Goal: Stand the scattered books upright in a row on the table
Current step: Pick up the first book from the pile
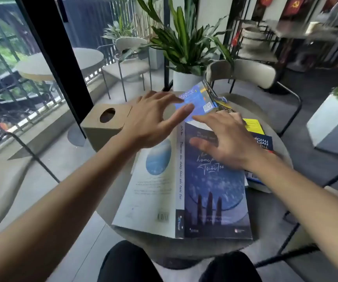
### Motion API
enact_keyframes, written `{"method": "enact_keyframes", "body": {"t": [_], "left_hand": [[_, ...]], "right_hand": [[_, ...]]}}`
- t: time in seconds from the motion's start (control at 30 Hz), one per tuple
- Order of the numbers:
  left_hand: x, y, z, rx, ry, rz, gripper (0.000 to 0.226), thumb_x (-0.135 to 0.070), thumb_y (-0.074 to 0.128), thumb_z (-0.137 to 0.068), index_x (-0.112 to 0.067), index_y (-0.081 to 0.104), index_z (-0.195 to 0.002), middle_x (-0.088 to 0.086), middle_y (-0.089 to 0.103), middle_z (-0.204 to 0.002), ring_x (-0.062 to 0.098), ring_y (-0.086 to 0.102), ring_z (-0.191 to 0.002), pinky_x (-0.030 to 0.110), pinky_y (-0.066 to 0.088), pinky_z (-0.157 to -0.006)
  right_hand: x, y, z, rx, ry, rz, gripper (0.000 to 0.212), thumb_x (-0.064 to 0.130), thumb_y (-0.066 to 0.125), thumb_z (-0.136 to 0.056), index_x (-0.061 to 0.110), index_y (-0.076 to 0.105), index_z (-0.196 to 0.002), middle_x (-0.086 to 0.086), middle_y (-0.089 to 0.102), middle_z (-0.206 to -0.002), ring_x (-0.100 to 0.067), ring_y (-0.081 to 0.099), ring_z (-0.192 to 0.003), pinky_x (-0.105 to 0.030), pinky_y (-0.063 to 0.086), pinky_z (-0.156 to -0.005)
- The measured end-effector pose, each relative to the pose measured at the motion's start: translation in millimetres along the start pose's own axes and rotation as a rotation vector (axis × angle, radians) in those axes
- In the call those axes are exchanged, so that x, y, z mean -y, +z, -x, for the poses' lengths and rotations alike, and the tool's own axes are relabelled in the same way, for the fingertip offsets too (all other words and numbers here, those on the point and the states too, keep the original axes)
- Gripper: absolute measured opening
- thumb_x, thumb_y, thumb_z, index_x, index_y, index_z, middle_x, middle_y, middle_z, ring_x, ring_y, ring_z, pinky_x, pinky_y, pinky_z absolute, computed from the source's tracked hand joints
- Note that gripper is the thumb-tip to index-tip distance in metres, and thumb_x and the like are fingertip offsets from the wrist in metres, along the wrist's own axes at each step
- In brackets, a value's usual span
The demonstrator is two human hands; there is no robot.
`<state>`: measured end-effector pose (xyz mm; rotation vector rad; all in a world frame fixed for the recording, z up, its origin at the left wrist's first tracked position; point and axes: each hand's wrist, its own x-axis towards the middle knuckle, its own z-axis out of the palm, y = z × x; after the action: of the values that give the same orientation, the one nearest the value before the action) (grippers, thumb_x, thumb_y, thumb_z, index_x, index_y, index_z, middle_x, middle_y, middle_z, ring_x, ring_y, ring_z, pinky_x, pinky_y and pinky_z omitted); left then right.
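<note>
left hand (153, 121): fingers spread, empty, hovering over the far end of the open book, reaching toward 12 o'clock.
right hand (227, 139): fingers spread, empty, palm down above the open book's dark cover.
open book (184, 190): splayed face down mid-tabletop (269, 212), a soft, floppy paperback, light i think; i'd close it first, then grip both covers near the spine.
blue book (196, 98): at 12 o'clock, tilted up against others; glossy, probably slippery, best pinched by its long edges.
yellow book (254, 127): at 2 o'clock, lying flat under my wrist side.
tissue box (107, 123): at 10 o'clock, clear of the books.
</note>
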<state>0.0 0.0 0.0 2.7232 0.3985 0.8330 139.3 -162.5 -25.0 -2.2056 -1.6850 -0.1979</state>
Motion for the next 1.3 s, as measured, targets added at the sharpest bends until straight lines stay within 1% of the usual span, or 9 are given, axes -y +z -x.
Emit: {"method": "enact_keyframes", "body": {"t": [0.23, 0.43, 0.6, 0.77, 0.83, 0.93, 1.03, 1.13, 1.3], "left_hand": [[-16, 7, 25, 0.151, -0.123, -0.115, 0.070, -0.086, 0.031, -0.076, -0.026, 0.064, -0.093, 0.000, 0.065, -0.091, 0.025, 0.062, -0.084, 0.037, 0.050, -0.071], [-37, 18, 28, 0.210, -0.364, -0.178, 0.046, -0.051, 0.045, -0.089, -0.015, 0.044, -0.061, 0.012, 0.060, -0.076, 0.031, 0.053, -0.068, 0.033, 0.036, -0.058], [-49, 17, 38, 0.150, -0.395, -0.109, 0.042, -0.033, 0.044, -0.091, -0.012, 0.037, -0.056, 0.015, 0.048, -0.068, 0.038, 0.049, -0.067, 0.036, 0.034, -0.059], [-66, -21, 49, 0.011, -0.307, -0.101, 0.029, -0.023, 0.046, -0.094, -0.007, 0.047, -0.070, 0.012, 0.051, -0.070, 0.037, 0.051, -0.071, 0.040, 0.035, -0.059], [-73, -44, 52, -0.124, -0.237, -0.122, 0.028, -0.022, 0.046, -0.095, -0.010, 0.041, -0.069, 0.008, 0.046, -0.065, 0.029, 0.045, -0.061, 0.039, 0.025, -0.059], [-80, -69, 54, -0.355, -0.119, -0.131, 0.030, -0.019, 0.049, -0.094, -0.013, 0.031, -0.071, -0.007, 0.025, -0.053, 0.020, 0.027, -0.046, 0.036, 0.005, -0.058], [-77, -74, 54, -0.466, -0.022, -0.107, 0.022, -0.023, 0.048, -0.095, -0.004, 0.059, -0.096, -0.006, 0.035, -0.055, 0.037, 0.051, -0.051, 0.035, 0.018, -0.054], [-72, -70, 55, -0.511, 0.016, -0.070, 0.042, -0.030, 0.042, -0.096, -0.002, 0.061, -0.121, -0.007, 0.041, -0.057, 0.033, 0.058, -0.053, 0.032, 0.024, -0.052], [-62, -54, 68, -0.574, 0.057, 0.004, 0.046, -0.033, 0.044, -0.096, -0.001, 0.061, -0.124, -0.006, 0.045, -0.060, 0.026, 0.054, -0.054, 0.032, 0.037, -0.051]], "right_hand": [[4, 2, 8, 0.143, 0.093, -0.023, 0.086, 0.083, 0.034, -0.071, 0.032, 0.041, -0.140, 0.003, 0.052, -0.139, -0.019, 0.042, -0.129, -0.046, 0.029, -0.104], [4, 3, 2, 0.185, 0.146, -0.107, 0.083, 0.082, 0.035, -0.062, 0.026, 0.056, -0.119, 0.000, 0.060, -0.121, -0.021, 0.048, -0.116, -0.040, 0.034, -0.096], [8, 10, 5, 0.114, 0.165, -0.203, 0.068, 0.079, 0.039, -0.060, 0.026, 0.057, -0.099, 0.005, 0.057, -0.098, -0.020, 0.051, -0.098, -0.048, 0.041, -0.090], [11, 4, 4, -0.074, 0.088, -0.263, 0.079, 0.083, 0.054, -0.063, 0.024, 0.060, -0.116, 0.009, 0.057, -0.102, -0.012, 0.051, -0.099, -0.046, 0.043, -0.092], [21, -6, 1, -0.087, 0.090, -0.303, 0.084, 0.081, 0.059, -0.064, 0.025, 0.055, -0.127, 0.007, 0.057, -0.111, -0.011, 0.052, -0.102, -0.042, 0.043, -0.095], [38, -20, -4, -0.078, 0.105, -0.466, 0.094, 0.071, 0.067, -0.064, 0.034, 0.033, -0.143, 0.010, 0.053, -0.119, -0.005, 0.055, -0.101, -0.031, 0.046, -0.091], [51, -22, -18, -0.072, 0.164, -0.725, 0.115, 0.066, 0.070, -0.059, 0.035, 0.010, -0.151, 0.010, 0.053, -0.118, -0.002, 0.060, -0.097, -0.028, 0.050, -0.083], [55, -20, -28, -0.055, 0.185, -0.878, 0.095, 0.060, 0.077, -0.063, 0.047, 0.024, -0.140, -0.002, 0.058, -0.124, -0.014, 0.066, -0.097, -0.042, 0.056, -0.082], [59, -16, -32, 0.000, 0.185, -1.011, 0.074, 0.020, 0.072, -0.084, 0.023, 0.031, -0.146, -0.004, 0.059, -0.120, -0.021, 0.063, -0.107, -0.037, 0.057, -0.084]]}}
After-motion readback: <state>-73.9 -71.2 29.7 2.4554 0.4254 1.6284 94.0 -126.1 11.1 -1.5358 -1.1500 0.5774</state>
